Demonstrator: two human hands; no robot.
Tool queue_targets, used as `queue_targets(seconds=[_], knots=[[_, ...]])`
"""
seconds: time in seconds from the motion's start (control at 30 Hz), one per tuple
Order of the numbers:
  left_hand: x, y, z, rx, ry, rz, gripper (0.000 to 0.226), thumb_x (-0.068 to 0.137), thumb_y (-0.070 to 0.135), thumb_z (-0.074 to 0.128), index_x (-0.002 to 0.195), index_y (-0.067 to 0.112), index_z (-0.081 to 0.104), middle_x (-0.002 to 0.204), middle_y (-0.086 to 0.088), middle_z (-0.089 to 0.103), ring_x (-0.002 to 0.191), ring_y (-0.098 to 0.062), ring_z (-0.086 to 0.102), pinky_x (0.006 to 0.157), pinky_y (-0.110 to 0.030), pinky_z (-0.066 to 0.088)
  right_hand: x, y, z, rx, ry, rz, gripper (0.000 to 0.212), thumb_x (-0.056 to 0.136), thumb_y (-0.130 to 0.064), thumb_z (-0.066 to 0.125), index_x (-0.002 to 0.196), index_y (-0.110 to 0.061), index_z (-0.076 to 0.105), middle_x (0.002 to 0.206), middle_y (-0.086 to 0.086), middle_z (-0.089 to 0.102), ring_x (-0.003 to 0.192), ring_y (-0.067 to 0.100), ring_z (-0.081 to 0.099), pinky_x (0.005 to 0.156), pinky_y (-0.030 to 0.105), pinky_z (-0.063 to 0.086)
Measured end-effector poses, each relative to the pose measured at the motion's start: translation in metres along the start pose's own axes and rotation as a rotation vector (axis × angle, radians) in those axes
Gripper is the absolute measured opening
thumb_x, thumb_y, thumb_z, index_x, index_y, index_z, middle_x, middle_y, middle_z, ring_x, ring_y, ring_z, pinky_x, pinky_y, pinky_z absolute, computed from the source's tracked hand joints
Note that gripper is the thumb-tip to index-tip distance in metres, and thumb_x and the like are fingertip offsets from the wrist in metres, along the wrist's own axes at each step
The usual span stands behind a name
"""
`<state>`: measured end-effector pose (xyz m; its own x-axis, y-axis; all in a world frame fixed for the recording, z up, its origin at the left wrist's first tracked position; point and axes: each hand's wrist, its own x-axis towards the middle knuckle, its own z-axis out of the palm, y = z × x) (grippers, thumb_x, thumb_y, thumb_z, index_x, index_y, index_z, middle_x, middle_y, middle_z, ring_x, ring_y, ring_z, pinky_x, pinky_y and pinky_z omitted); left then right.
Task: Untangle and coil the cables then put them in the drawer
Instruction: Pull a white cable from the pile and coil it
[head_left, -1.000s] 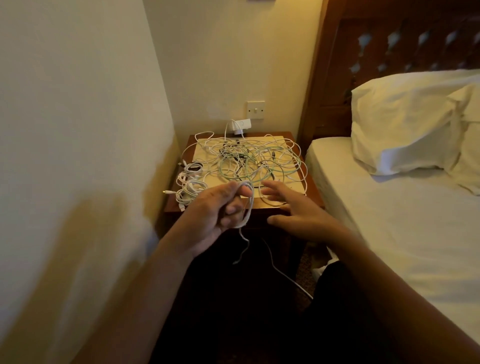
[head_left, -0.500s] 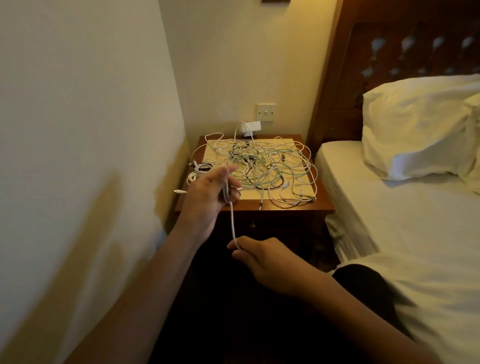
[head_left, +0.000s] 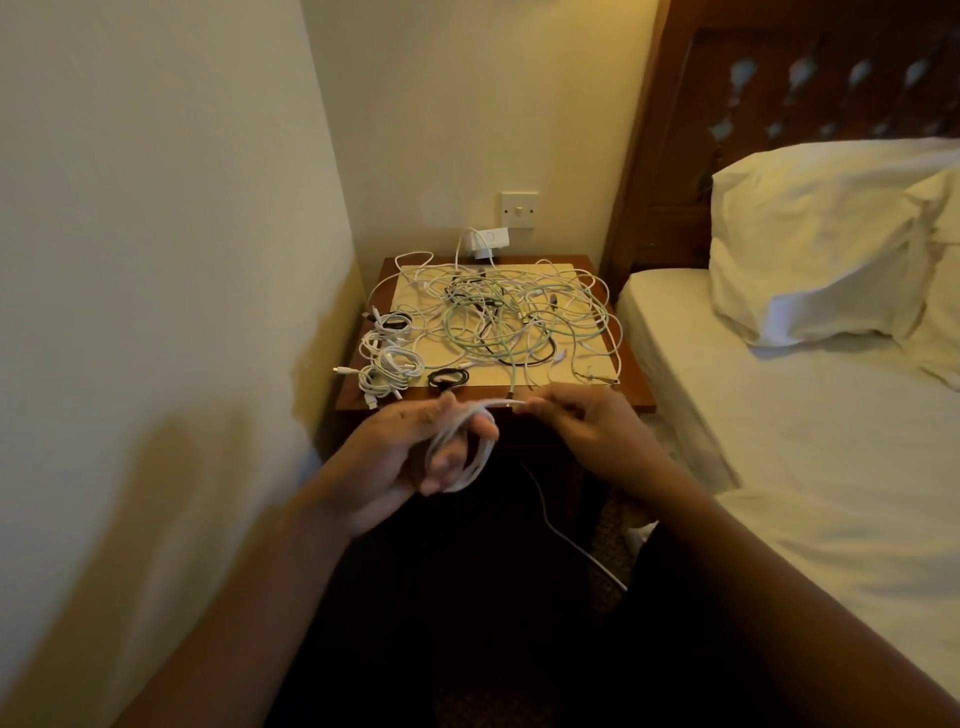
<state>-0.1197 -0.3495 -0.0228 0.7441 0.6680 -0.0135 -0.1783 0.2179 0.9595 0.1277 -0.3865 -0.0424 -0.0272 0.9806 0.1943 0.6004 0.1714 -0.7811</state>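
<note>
A white cable (head_left: 470, 457) is wound in loops around the fingers of my left hand (head_left: 410, 457), in front of the wooden nightstand (head_left: 636, 387). My right hand (head_left: 587, 426) pinches the cable's free end beside the left fingertips. A big tangle of white, green and black cables (head_left: 509, 317) covers the nightstand top. Several coiled white cables (head_left: 387, 364) and a small black coil (head_left: 448, 378) lie at its left front. The drawer is hidden in the dark below my hands.
A wall runs close along the left. The bed (head_left: 779, 441) with a white pillow (head_left: 826, 239) lies to the right. A wall switch (head_left: 519, 209) and a white charger (head_left: 483, 243) sit behind the nightstand. A thin cable (head_left: 566, 540) hangs down toward the floor.
My right hand rose from below the nightstand edge up to the left fingertips, bringing the cable end. More loops now sit around my left fingers. The camera view shifted slightly.
</note>
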Motion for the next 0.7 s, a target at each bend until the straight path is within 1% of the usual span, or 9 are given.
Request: queue_targets(seconds=[0.07, 0.13, 0.2, 0.27, 0.37, 0.43, 0.5, 0.63, 0.7], knots=[[0.005, 0.011, -0.001, -0.190, 0.081, 0.054, 0.044, 0.106, 0.029, 0.038, 0.104, 0.002, 0.072, 0.063, -0.001, 0.038, 0.051, -0.010, 0.038, 0.052, -0.022, 0.033, -0.011, 0.013, 0.018, -0.030, 0.002, 0.035, 0.019, 0.104, -0.033, 0.057, 0.106, -0.034, 0.076, 0.089, -0.022, 0.072, 0.079, 0.003, 0.067, 0.071, 0.028, 0.053], [0.017, 0.019, -0.001, -0.323, 0.127, 0.144, 0.040, 0.107, 0.025, 0.037, 0.114, -0.001, 0.066, 0.067, 0.000, 0.041, 0.056, -0.011, 0.045, 0.056, -0.022, 0.041, -0.021, 0.012, 0.036, -0.036, -0.072, 0.062, 0.020, 0.106, -0.037, 0.052, 0.111, -0.037, 0.072, 0.089, -0.018, 0.072, 0.077, 0.005, 0.067, 0.071, 0.034, 0.056], [0.033, 0.021, -0.001, -0.301, 0.186, 0.227, 0.036, 0.106, 0.022, 0.041, 0.123, -0.002, 0.061, 0.071, -0.001, 0.051, 0.064, -0.013, 0.053, 0.064, -0.025, 0.048, -0.028, -0.001, 0.050, -0.045, -0.135, 0.049, 0.022, 0.108, -0.036, 0.049, 0.118, -0.036, 0.068, 0.086, -0.012, 0.069, 0.069, 0.000, 0.062, 0.064, 0.025, 0.051], [0.047, 0.014, 0.001, -0.018, 0.322, 0.274, 0.034, 0.108, 0.022, 0.044, 0.130, 0.002, 0.059, 0.077, -0.004, 0.061, 0.072, -0.018, 0.061, 0.073, -0.029, 0.054, -0.034, -0.023, 0.055, -0.078, -0.192, 0.016, 0.025, 0.109, -0.035, 0.046, 0.125, -0.032, 0.064, 0.080, -0.006, 0.066, 0.059, 0.000, 0.056, 0.057, 0.019, 0.044], [0.053, -0.004, 0.003, 0.688, 0.454, 0.305, 0.029, 0.107, 0.025, 0.050, 0.131, 0.013, 0.063, 0.083, -0.003, 0.070, 0.078, -0.019, 0.069, 0.080, -0.028, 0.060, -0.038, -0.053, 0.045, -0.154, -0.250, -0.056, 0.025, 0.109, -0.036, 0.046, 0.119, -0.028, 0.066, 0.082, -0.005, 0.067, 0.066, 0.006, 0.061, 0.059, 0.023, 0.047], [0.051, -0.013, -0.001, 0.911, 0.390, 0.284, 0.020, 0.107, 0.025, 0.051, 0.116, 0.016, 0.066, 0.079, -0.001, 0.069, 0.073, -0.016, 0.067, 0.075, -0.029, 0.057, -0.038, -0.062, 0.027, -0.201, -0.258, -0.074, 0.024, 0.108, -0.037, 0.048, 0.113, -0.027, 0.069, 0.082, -0.007, 0.068, 0.070, 0.006, 0.062, 0.061, 0.021, 0.045], [0.046, -0.015, -0.011, 1.009, 0.304, 0.182, 0.023, 0.108, 0.028, 0.047, 0.104, 0.015, 0.066, 0.074, 0.000, 0.066, 0.069, -0.014, 0.064, 0.073, -0.032, 0.052, -0.037, -0.063, 0.005, -0.260, -0.240, -0.085, 0.023, 0.106, -0.038, 0.052, 0.113, -0.031, 0.072, 0.086, -0.011, 0.070, 0.075, 0.003, 0.063, 0.065, 0.019, 0.045], [0.027, -0.013, -0.026, 1.005, 0.059, -0.101, 0.033, 0.111, 0.034, 0.038, 0.105, 0.025, 0.070, 0.067, 0.005, 0.060, 0.063, -0.012, 0.057, 0.068, -0.028, 0.048, -0.031, -0.043, -0.036, -0.307, -0.124, -0.095, 0.018, 0.100, -0.034, 0.062, 0.112, -0.033, 0.075, 0.096, -0.016, 0.072, 0.090, 0.003, 0.066, 0.081, 0.032, 0.056], [0.016, -0.012, -0.027, 0.863, -0.045, -0.158, 0.039, 0.111, 0.034, 0.036, 0.106, 0.020, 0.072, 0.070, 0.002, 0.055, 0.064, -0.015, 0.053, 0.066, -0.029, 0.046, -0.028, -0.025, -0.045, -0.262, 0.004, -0.109, 0.017, 0.097, -0.028, 0.068, 0.110, -0.031, 0.078, 0.100, -0.017, 0.073, 0.097, 0.002, 0.066, 0.084, 0.034, 0.058]])
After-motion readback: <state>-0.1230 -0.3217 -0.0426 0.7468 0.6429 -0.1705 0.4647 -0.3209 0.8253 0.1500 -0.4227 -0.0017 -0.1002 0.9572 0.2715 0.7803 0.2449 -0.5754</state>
